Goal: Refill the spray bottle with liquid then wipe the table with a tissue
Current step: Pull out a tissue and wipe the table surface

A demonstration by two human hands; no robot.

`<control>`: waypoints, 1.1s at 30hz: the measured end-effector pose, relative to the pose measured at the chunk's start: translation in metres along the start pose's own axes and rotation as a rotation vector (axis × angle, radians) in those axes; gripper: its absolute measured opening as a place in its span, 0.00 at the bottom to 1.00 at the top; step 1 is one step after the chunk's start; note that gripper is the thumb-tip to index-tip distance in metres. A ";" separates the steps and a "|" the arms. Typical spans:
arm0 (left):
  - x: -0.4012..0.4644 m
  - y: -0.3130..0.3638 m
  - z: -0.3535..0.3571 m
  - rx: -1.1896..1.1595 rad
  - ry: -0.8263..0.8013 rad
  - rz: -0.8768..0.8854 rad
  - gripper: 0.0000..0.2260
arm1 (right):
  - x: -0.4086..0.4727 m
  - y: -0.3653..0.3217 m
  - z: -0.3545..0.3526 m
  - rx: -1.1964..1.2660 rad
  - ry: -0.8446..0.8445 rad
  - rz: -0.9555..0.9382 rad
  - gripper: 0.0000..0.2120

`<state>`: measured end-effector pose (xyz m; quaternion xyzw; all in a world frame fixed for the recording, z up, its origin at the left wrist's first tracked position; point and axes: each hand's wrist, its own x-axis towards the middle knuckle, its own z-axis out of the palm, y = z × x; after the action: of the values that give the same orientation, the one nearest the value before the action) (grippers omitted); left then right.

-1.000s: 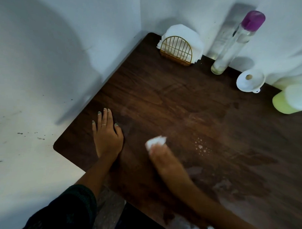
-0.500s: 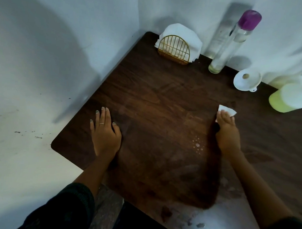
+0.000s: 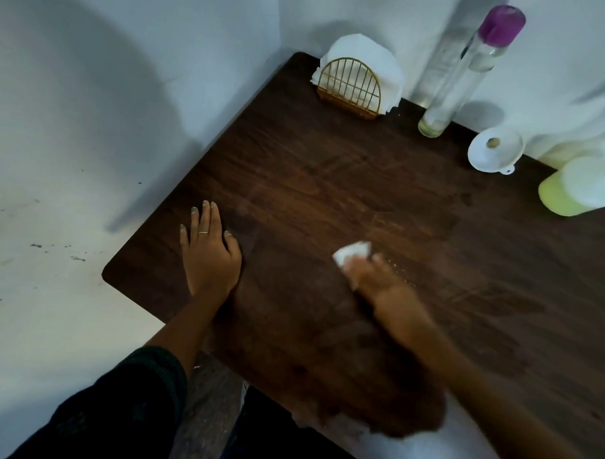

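Tissue (image 3: pixel 352 252) wiping, mid-table, under my right hand (image 3: pixel 375 276).
Right hand is blurred; fingers press the wad onto the table (image 3: pixel 330 182), exact grip I can't tell. Droplets (image 3: pixel 400 272) lie just right of it, so next stroke goes rightward. Left hand (image 3: pixel 209 257) flat, fingers straight, bracing near the left edge.

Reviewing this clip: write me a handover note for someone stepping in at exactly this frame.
Left hand: flat on the table, fingers straight, holding nothing.
Right hand: blurred, pressing a tissue on the tabletop near some droplets.
Spray bottle stands capped at the back wall; funnel and refill bottle lie beside it. Its fill level is unclear.
Wiping is under way.
Left: wipe the droplets.
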<state>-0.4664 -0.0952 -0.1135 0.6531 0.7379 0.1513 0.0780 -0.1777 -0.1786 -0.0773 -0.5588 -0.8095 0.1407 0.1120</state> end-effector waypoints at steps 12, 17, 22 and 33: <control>-0.003 0.014 -0.008 0.015 -0.085 -0.068 0.25 | 0.013 0.058 -0.045 0.420 0.333 0.767 0.23; -0.033 0.057 -0.026 -0.281 0.052 -0.121 0.20 | 0.005 0.019 -0.062 1.617 0.450 0.948 0.14; -0.079 0.132 -0.046 -1.019 -0.332 -0.343 0.13 | -0.008 -0.002 -0.064 2.036 0.299 1.019 0.17; -0.096 0.160 -0.052 -0.995 -0.537 -0.440 0.08 | -0.031 -0.029 -0.060 1.688 0.193 1.020 0.13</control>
<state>-0.3189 -0.1801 -0.0204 0.3854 0.6509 0.2886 0.5870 -0.1718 -0.2112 -0.0118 -0.5862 -0.0935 0.6566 0.4652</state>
